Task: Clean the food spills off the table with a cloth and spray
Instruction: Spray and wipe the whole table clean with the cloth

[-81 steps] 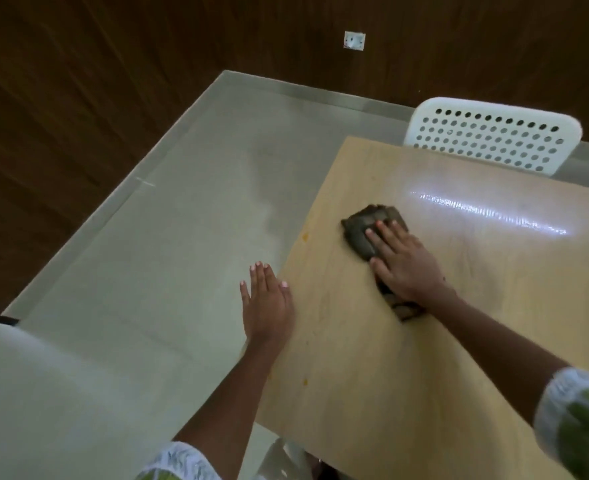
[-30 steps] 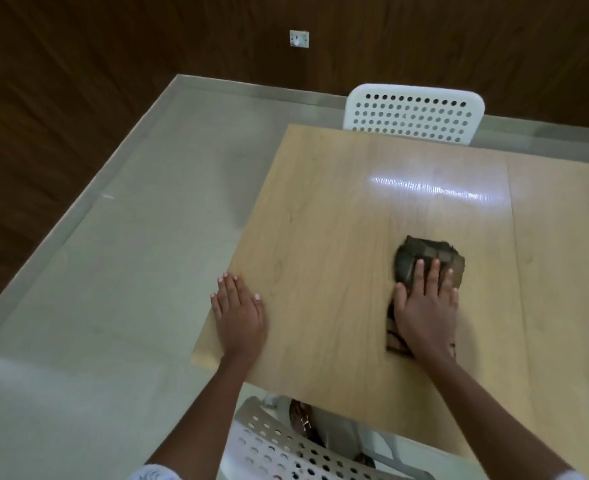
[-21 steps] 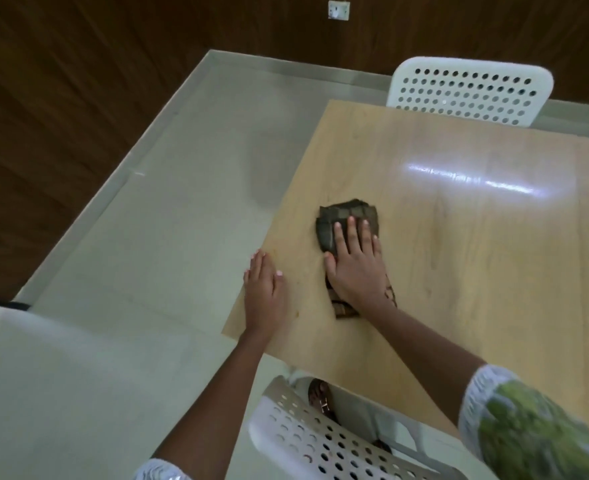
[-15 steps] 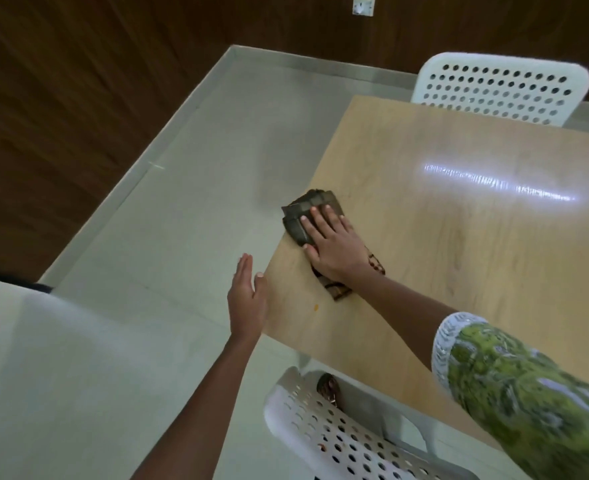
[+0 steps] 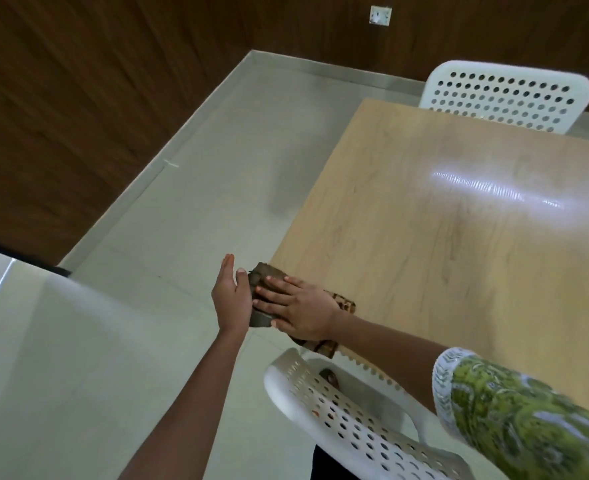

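Pressing the cloth (image 5: 264,273) at the table (image 5: 459,237) corner, both hands flat, apparently touching; white chair (image 5: 355,427) below.

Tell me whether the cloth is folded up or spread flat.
Folded or bunched. The cloth is a thick dark wad at the table corner, under the flat right hand, with the left hand alongside.

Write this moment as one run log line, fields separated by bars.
right hand flat on cloth | cloth at table corner edge | left hand open beside edge, cupped to catch

Tabletop (image 5: 459,237) open; chairs (image 5: 355,420) crowd near, far edges.
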